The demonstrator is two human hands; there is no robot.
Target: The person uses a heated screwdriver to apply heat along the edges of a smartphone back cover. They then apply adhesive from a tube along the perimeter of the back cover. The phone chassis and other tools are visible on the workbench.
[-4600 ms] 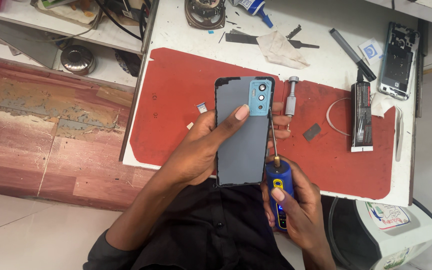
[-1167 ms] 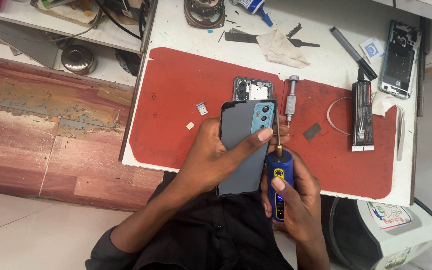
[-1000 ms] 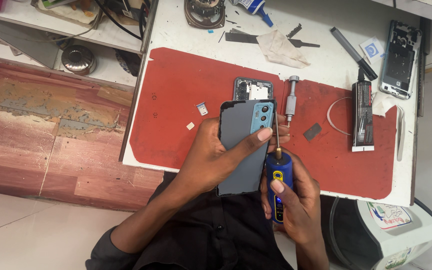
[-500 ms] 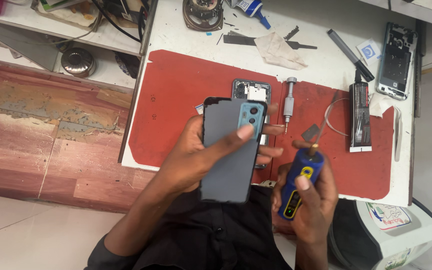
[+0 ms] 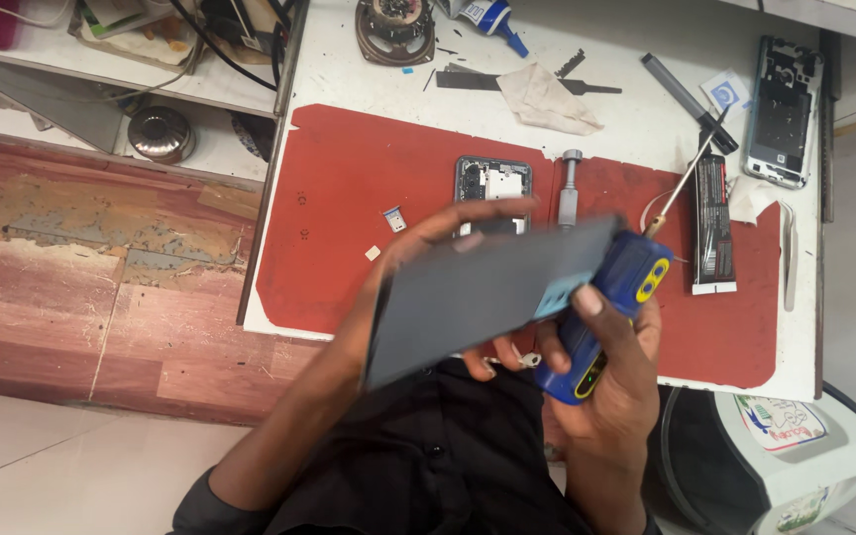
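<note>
The left hand (image 5: 418, 267) grips the grey back cover (image 5: 487, 292), lifted clear above the red mat (image 5: 349, 198) and the opened phone (image 5: 492, 186). The right hand (image 5: 611, 347), fingers wrapped, holds the blue screwdriver (image 5: 611, 297). Cover removal looks done; setting it aside seems next.

One back cover (image 5: 478, 297), one blue screwdriver (image 5: 606, 317), two open phones (image 5: 492, 188) (image 5: 783, 109), one black tube (image 5: 713, 223).
</note>
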